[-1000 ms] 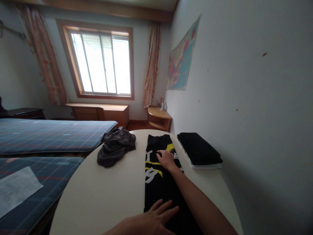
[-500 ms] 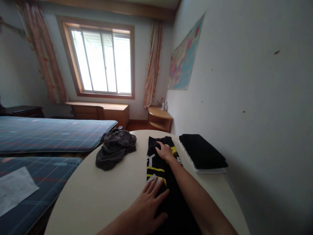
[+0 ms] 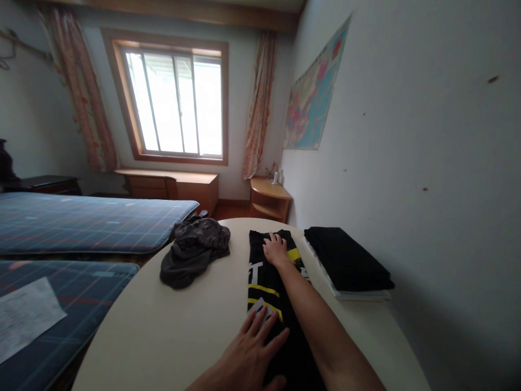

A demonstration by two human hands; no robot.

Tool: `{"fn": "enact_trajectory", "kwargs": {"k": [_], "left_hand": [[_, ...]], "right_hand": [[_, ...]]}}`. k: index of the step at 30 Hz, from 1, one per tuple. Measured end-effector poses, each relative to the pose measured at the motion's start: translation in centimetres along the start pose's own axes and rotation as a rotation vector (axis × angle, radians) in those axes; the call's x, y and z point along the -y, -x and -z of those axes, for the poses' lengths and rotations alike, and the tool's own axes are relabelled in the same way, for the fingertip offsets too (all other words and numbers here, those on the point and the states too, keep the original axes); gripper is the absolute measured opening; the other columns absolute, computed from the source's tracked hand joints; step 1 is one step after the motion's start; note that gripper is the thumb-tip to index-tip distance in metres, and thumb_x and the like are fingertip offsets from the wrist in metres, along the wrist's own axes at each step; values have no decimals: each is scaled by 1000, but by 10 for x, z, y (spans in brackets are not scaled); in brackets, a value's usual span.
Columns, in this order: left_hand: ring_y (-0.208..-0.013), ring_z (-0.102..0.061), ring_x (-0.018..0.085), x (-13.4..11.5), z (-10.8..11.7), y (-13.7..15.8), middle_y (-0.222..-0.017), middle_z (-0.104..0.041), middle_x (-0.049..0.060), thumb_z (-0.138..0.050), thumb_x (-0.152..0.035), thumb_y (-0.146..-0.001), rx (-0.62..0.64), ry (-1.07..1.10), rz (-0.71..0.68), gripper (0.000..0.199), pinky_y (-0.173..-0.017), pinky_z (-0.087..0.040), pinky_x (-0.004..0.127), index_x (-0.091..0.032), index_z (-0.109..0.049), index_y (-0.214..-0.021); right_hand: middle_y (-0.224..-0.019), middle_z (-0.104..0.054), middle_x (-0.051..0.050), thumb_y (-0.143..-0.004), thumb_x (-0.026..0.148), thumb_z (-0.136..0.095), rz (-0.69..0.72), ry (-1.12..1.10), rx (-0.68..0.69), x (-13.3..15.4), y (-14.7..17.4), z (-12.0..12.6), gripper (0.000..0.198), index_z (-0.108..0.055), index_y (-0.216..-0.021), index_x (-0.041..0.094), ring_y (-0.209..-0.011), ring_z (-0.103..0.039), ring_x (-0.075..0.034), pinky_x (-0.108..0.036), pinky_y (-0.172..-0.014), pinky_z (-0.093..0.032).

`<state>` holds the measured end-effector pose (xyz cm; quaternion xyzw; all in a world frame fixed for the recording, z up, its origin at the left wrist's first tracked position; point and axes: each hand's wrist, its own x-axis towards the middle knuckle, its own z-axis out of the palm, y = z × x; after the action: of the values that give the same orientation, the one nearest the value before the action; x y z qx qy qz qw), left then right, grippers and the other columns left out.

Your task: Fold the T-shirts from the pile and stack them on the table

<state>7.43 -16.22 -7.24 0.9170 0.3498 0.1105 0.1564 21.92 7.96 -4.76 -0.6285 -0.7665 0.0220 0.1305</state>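
A black T-shirt (image 3: 271, 279) with yellow stripes and white lettering lies folded into a long strip on the round table, running from its far edge toward me. My left hand (image 3: 256, 342) rests palm down on the near part, fingers spread over the lower yellow stripes and a grey-white print. Farther out, my right hand (image 3: 275, 250) lies on the far end of the shirt, its fingers slightly bent and apart, pressing on the cloth. The right forearm crosses over the shirt and hides part of it. Neither hand grips the fabric.
The cream table (image 3: 163, 336) has a curved edge. A crumpled dark grey garment (image 3: 195, 252) lies on the left. On the right, near the wall, sits a stack of folded black cloth (image 3: 345, 258) over white items. Checked mattresses (image 3: 101, 222) stand left of the table.
My right hand's fingers have turned to point more forward on the shirt's far end and spread a little. The left hand stays flat in about the same spot. The view has shifted slightly.
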Motion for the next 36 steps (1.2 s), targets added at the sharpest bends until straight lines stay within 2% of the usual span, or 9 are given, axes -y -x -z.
{"fn": "enact_trajectory", "kwargs": {"k": [4, 6, 8, 12, 17, 21, 26, 31, 36], "left_hand": [[-147, -7, 40, 3, -9, 1, -162, -10, 8, -53, -61, -89, 6, -78, -6, 86, -116, -17, 62, -30, -9, -156], [-146, -10, 43, 6, -18, 1, -162, -8, 10, -50, -64, -89, -4, -129, -38, 87, -114, -20, 63, -31, -7, -156], [-145, -15, 44, 11, -30, 1, -161, -9, 12, -48, -62, -92, -18, -189, -65, 82, -112, -25, 63, -32, -6, -156], [-142, -30, 41, 17, -52, -1, -159, -18, 13, -43, -42, -100, -97, -343, -93, 69, -112, -29, 59, -33, -3, -156], [-135, -42, 38, 15, -58, -3, -155, -31, 15, -41, -33, -102, -176, -459, -107, 67, -110, -35, 56, -31, -2, -156], [-138, -36, 40, 13, -53, -3, -158, -22, 14, -37, -32, -103, -112, -360, -80, 65, -108, -36, 59, -34, 1, -156], [-144, -14, 45, 14, -43, -1, -162, -7, 9, -38, -41, -101, 16, -127, -32, 65, -111, -23, 68, -39, -3, -155], [-145, -2, 47, -5, -12, 4, -162, -4, 11, -54, -61, -88, 83, -17, -1, 84, -112, -14, 71, -36, -10, -156], [-145, 0, 44, -32, 21, 10, -162, -5, 11, -61, -53, -85, 112, 9, 84, 83, -113, -10, 68, -34, -20, -155]], "right_hand": [[-144, -51, -5, -99, 42, -33, 127, 20, 60, 17, 4, -3, 42, -59, -131, 31, -130, -41, -25, -44, -109, -27], [-146, -50, -5, -97, 46, -36, 162, 31, 115, 26, 4, -6, 44, -56, -134, 32, -129, -43, -26, -44, -107, -29], [-151, -44, -5, -97, 47, -36, 170, 43, 160, 32, 4, -10, 48, -52, -139, 32, -133, -40, -28, -46, -108, -27], [-158, -33, -4, -97, 49, -29, 124, 49, 228, 37, -2, -16, 54, -42, -147, 32, -141, -28, -31, -53, -113, -16], [-162, -21, -1, -98, 50, -21, 25, 16, 273, 40, -16, -21, 60, -28, -153, 28, -147, -15, -31, -57, -116, -7], [-164, -15, -1, -99, 46, -14, -16, -18, 271, 39, -22, -24, 59, -22, -155, 27, -149, -9, -30, -59, -115, -6], [-162, -20, -1, -100, 50, -20, 59, -32, 206, 33, -13, -17, 57, -31, -152, 29, -148, -11, -28, -56, -116, -8], [-154, -37, -10, -100, 42, -30, 74, 2, 66, 9, 17, 9, 50, -44, -143, 22, -140, -30, -28, -48, -114, -20], [-133, -56, -18, -97, 29, -38, 43, 42, 39, -31, 53, 37, 41, -53, -133, 14, -122, -49, -30, -42, -102, -36]]}}
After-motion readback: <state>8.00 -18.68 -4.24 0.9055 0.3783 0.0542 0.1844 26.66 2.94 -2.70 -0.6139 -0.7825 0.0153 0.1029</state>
